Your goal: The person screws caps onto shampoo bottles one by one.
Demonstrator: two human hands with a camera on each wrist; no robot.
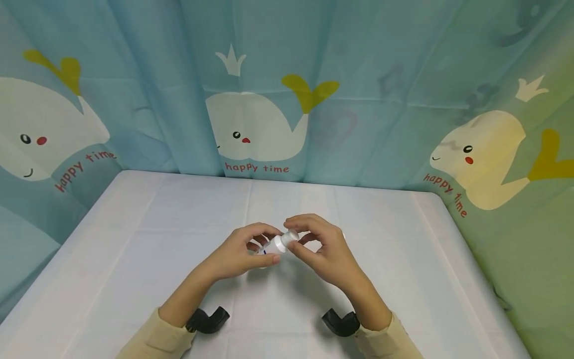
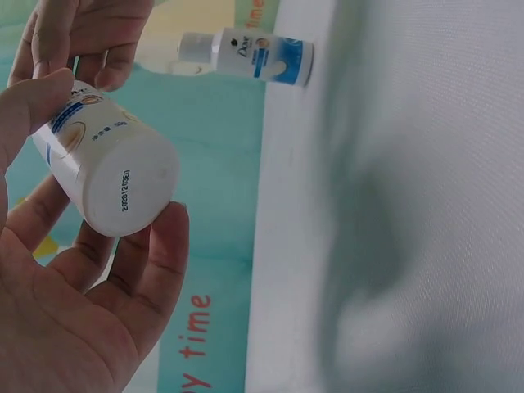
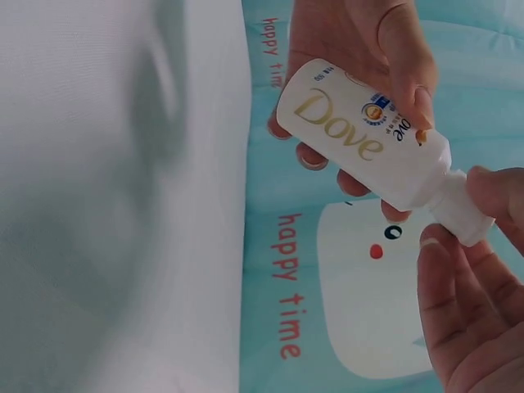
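A white Dove bottle (image 3: pixel 344 135) is held tilted above the table, its cap end pointing up and right in the head view. My left hand (image 1: pixel 235 254) grips the bottle's body between thumb and fingers. At the other end, the thumb and fingertips of my right hand (image 1: pixel 329 249) pinch the cap (image 3: pixel 463 211), which sits on the bottle's neck. In the left wrist view the flat base of the bottle faces the camera and shows a printed code.
A second Dove bottle (image 2: pixel 262 57), white with a blue lower part, stands on the table; in the head view my right hand hides most of it. The white-covered table (image 1: pixel 179 209) meets a blue-green curtain (image 1: pixel 367 139) printed with whales along its back edge.
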